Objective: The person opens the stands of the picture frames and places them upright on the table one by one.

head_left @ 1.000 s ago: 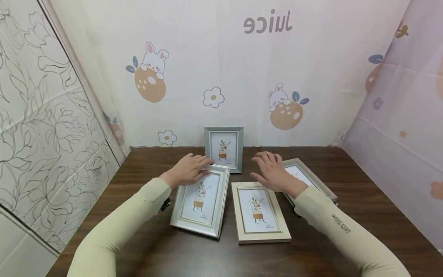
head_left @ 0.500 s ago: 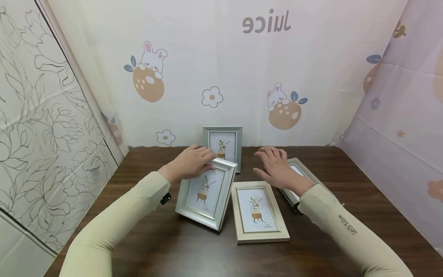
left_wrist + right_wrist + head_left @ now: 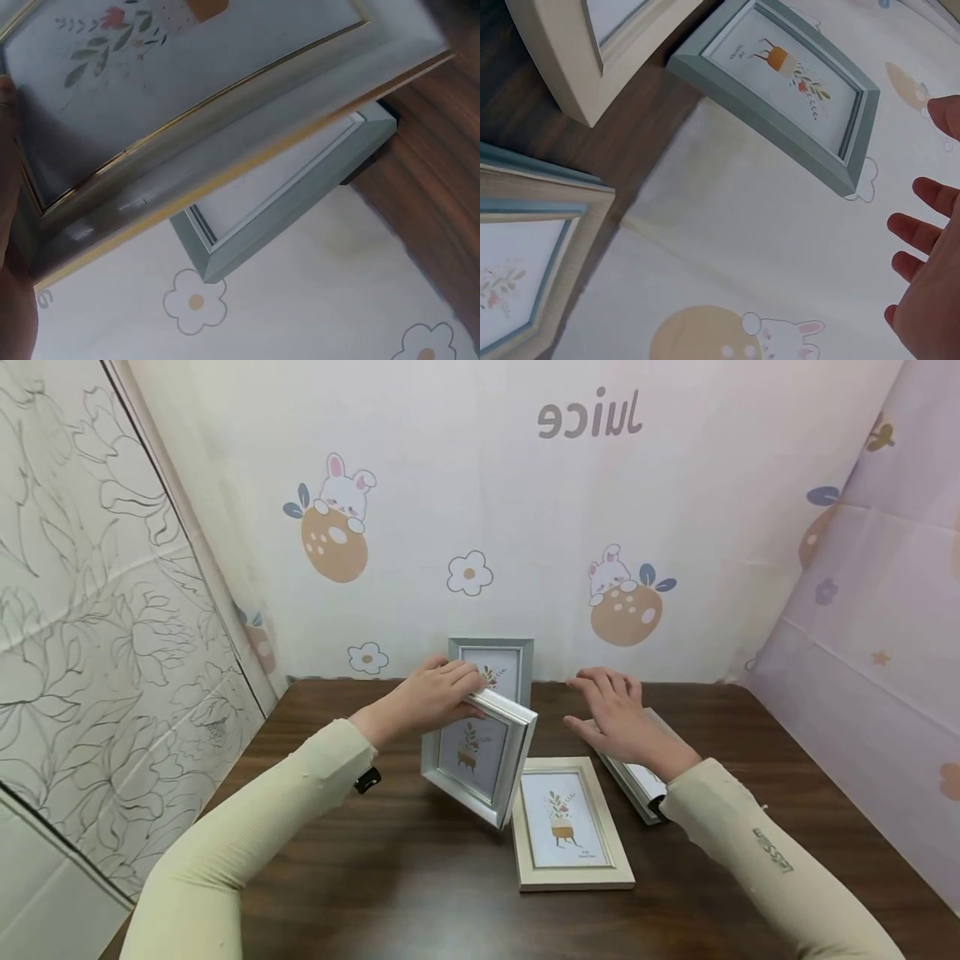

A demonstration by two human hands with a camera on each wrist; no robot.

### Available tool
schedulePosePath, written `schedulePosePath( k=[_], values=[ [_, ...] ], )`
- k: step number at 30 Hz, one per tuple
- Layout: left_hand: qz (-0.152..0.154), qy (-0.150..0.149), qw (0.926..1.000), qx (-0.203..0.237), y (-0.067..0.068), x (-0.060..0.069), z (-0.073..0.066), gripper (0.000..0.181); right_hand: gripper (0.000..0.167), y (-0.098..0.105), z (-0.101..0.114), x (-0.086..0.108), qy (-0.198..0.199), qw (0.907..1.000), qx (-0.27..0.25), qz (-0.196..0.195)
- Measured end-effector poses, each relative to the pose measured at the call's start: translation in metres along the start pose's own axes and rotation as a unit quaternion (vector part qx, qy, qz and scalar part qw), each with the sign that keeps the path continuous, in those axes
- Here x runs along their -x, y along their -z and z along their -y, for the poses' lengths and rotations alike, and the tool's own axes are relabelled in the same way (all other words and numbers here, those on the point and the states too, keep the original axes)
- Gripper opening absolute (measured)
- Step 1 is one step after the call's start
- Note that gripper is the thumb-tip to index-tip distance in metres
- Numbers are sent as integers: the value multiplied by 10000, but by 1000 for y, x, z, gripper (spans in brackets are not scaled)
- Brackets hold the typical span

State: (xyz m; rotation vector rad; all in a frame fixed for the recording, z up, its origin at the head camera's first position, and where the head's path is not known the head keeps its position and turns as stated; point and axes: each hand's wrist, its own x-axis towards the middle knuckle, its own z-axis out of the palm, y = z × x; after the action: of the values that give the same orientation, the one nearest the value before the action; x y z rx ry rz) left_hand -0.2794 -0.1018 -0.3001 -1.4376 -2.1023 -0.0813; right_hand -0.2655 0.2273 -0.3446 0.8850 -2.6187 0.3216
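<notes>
My left hand [image 3: 429, 697] grips the top edge of a silver picture frame [image 3: 476, 756], which stands tilted above the table, turned partly toward the right. Its gold inner trim shows in the left wrist view, with a bit of my hand at the left edge. Behind it a grey-green picture frame [image 3: 517, 664] stands upright against the back cloth, partly covered. A cream picture frame [image 3: 566, 827] lies in front. My right hand [image 3: 618, 722], fingers spread and slightly bent, hovers holding nothing near a beige-grey picture frame [image 3: 626, 781], which my wrist partly hides.
All this is on a dark brown wooden table [image 3: 337, 877]. A white cloth [image 3: 540, 552] printed with rabbits, oranges and flowers hangs along its back edge. Floral line-drawn panels [image 3: 127, 635] rise on the left, and more cloth [image 3: 885, 693] on the right.
My left hand has lifted the silver picture frame and carried it right and back, turning it more upright. My right hand has shifted slightly right, still without anything in it.
</notes>
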Motion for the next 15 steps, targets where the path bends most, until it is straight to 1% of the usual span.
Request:
schedulePosePath(
  k=[4, 6, 10, 15],
  values=[
    [-395, -168, 9990, -143, -3, -1, -1, 40, 55, 4, 3, 3, 103, 9999, 45, -51],
    [-498, -202, 9984, -162, -3, -1, -1, 43, 56, 5, 4, 4, 200, 9997, 98, -121],
    [-578, -269, 9980, 53, -3, -2, -3, 45, 58, 8, 5, 5, 375, 9987, 236, -255],
    [-799, -571, 9947, 318, -6, -4, -5, 47, 58, 11, 8, 7, 403, 9983, 322, -272]
  ],
)
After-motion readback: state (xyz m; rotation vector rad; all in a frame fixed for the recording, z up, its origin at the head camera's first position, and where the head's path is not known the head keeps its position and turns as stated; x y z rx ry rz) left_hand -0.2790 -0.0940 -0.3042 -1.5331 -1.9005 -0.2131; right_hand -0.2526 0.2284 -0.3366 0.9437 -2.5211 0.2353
